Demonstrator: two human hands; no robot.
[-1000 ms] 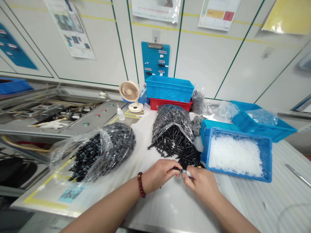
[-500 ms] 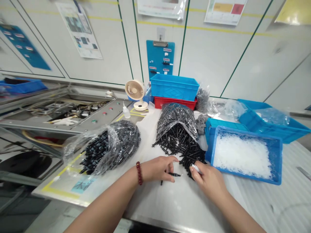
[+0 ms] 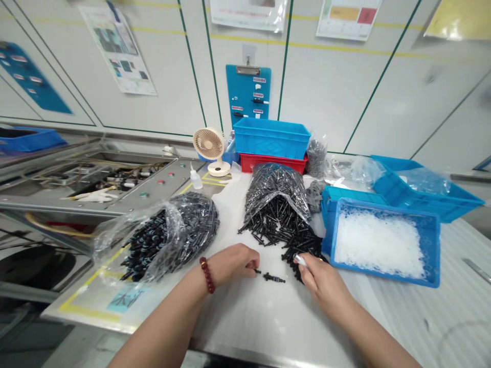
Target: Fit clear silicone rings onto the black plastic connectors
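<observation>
My left hand [image 3: 238, 261] is closed above the pale tabletop, and the dark end of a small black part [image 3: 258, 271] shows at its fingertips. Just right of it, another slim black stepped part [image 3: 273, 278] lies loose on the table. My right hand [image 3: 322, 276] is wrapped round a short white stick-like tool [image 3: 300, 260]; its lower portion is hidden in the fingers. Beyond both hands, a heap of black parts [image 3: 293, 240] spills from a clear plastic bag [image 3: 276, 179], reaching under the right fingers.
A blue tray [image 3: 433, 255] of small clear rings stands to the right. On the left lies another bag of black parts [image 3: 192, 220]. A small fan [image 3: 209, 145], a dropper bottle [image 3: 195, 178] and stacked blue and red bins [image 3: 272, 138] are behind.
My left hand has drawn back to the left and curled, leaving the black part that lay beside its fingers in plain view. My right hand still grips the white tool, shifted slightly left.
</observation>
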